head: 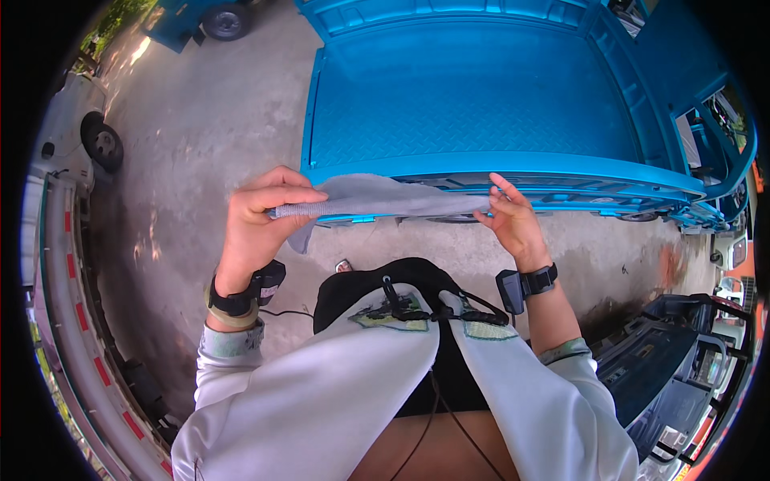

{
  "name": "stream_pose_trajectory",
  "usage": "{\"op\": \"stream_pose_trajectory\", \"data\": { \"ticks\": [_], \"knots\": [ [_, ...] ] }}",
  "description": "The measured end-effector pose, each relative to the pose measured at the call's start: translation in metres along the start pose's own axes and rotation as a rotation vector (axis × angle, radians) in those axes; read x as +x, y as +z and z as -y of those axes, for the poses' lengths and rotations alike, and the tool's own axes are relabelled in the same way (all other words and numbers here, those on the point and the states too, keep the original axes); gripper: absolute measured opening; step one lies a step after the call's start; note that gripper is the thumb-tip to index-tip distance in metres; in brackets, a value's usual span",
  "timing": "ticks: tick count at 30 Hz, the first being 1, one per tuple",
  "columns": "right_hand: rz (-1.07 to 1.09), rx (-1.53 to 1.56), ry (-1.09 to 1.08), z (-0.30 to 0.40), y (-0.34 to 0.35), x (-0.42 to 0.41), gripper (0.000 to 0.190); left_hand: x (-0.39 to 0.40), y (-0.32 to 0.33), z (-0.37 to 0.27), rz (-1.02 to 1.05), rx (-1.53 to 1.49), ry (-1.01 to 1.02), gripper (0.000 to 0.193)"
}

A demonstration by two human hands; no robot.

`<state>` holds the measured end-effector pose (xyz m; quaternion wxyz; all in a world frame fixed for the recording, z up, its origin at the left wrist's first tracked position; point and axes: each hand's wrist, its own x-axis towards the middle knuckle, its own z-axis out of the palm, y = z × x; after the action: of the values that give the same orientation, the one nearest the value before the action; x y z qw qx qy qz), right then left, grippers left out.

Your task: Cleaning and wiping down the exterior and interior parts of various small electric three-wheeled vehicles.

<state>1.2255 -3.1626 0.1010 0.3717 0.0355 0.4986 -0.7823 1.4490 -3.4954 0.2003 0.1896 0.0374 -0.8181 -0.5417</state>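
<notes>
A thin grey cloth (385, 195) with a ribbed edge is stretched sideways between my hands, in front of the near side of a blue truck bed. My left hand (261, 213) pinches its left end between thumb and fingers, and a flap of the cloth hangs below those fingers. At the cloth's right end, my right hand (508, 216) has its fingertips on the tip, with the other fingers spread. Both wrists wear black strapped devices.
The blue cargo bed (469, 102) with a tread-plate floor lies ahead, its folded side panel (565, 195) hanging below the rim. A truck with red-marked edging (81, 315) stands left. At the lower right is a dark vehicle (649, 355). Concrete ground (192, 120) lies between.
</notes>
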Motion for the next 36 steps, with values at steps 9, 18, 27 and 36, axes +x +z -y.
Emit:
{"op": "stream_pose_trajectory", "data": {
  "ticks": [9, 18, 27, 36],
  "knots": [
    [0.17, -0.097, 0.281, 0.014, -0.001, -0.033, 0.052, 0.001, 0.009, 0.004, 0.021, 0.034, -0.012, 0.02],
    [0.134, -1.713, -0.595, 0.004, 0.007, -0.062, 0.016, -0.008, 0.026, 0.038, 0.269, 0.063, -0.221, 0.017],
    [-0.065, -1.932, -0.729, 0.098, 0.052, -0.058, 0.025, 0.028, 0.026, 0.042, 0.25, -0.11, -0.513, 0.023],
    [0.071, -1.98, -1.034, -0.036, 0.085, 0.028, 0.067, 0.045, 0.129, 0.104, -0.007, 0.767, 0.253, 0.08]
  ]
}}
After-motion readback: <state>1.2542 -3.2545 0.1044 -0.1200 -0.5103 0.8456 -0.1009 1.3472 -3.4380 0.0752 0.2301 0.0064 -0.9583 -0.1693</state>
